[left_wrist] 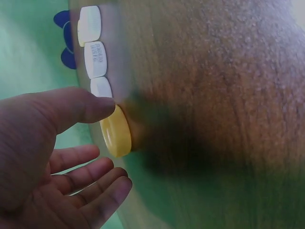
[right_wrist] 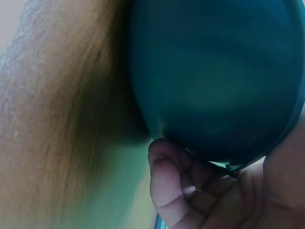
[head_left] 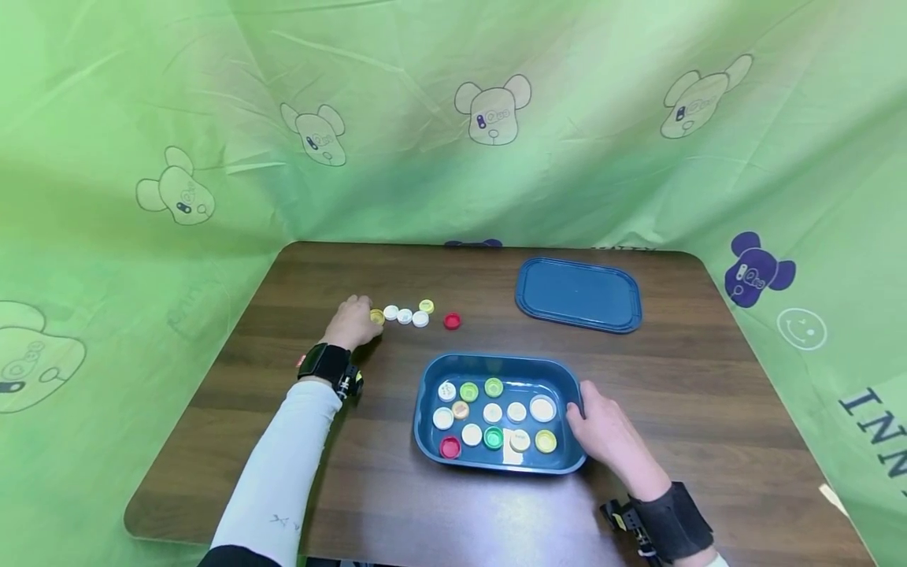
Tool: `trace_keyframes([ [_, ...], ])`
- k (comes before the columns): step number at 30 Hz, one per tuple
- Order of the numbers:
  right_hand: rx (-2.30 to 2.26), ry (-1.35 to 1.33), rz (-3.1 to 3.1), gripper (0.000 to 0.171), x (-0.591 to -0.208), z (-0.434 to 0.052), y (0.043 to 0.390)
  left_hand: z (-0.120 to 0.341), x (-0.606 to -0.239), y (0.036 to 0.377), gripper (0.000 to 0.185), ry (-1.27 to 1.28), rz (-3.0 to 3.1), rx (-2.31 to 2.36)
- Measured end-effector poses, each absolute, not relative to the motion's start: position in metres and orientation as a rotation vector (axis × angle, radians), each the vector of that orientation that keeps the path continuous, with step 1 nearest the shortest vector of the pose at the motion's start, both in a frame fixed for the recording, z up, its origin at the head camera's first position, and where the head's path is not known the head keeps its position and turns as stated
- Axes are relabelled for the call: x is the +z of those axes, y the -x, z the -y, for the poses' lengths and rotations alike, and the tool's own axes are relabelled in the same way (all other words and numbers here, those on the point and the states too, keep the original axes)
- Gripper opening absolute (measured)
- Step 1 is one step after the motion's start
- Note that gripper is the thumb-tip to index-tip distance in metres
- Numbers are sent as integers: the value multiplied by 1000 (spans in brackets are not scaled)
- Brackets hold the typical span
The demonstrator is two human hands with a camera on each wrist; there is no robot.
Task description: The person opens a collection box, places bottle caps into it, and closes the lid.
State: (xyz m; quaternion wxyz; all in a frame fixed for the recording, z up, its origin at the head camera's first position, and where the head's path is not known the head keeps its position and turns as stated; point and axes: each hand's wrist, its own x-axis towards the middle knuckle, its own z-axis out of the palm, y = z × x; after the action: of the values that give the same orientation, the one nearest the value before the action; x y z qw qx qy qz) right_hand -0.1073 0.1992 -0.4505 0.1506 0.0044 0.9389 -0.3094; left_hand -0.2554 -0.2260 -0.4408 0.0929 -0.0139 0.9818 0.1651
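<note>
My left hand (head_left: pixel 354 323) is at the left end of a short row of bottle caps. In the left wrist view its thumb tip reaches the edge of a yellow bottle cap (left_wrist: pixel 119 136), while the other fingers stay apart from it, loosely bent. White caps (head_left: pixel 405 316) continue the row to the right, with a lighter yellow cap (head_left: pixel 426 305) behind them and a red cap (head_left: pixel 452 320) farther right. My right hand (head_left: pixel 608 429) grips the right end of a blue plastic box (head_left: pixel 496 361), thumb over the rim, fingers curled outside. Several white, green, yellow and red caps (head_left: pixel 493 387) lie inside.
A blue lid (head_left: pixel 579 295) lies flat on the brown wooden table (head_left: pixel 708 378) at the back right. Green printed cloth (head_left: pixel 404 157) hangs behind the table and along its sides.
</note>
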Motion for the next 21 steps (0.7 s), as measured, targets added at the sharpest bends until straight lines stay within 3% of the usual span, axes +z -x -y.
trace_keyframes([
  [21, -911, -25, -2683, 44, -450, -199, 108, 222, -445, 257, 37, -8, -2972, 415],
])
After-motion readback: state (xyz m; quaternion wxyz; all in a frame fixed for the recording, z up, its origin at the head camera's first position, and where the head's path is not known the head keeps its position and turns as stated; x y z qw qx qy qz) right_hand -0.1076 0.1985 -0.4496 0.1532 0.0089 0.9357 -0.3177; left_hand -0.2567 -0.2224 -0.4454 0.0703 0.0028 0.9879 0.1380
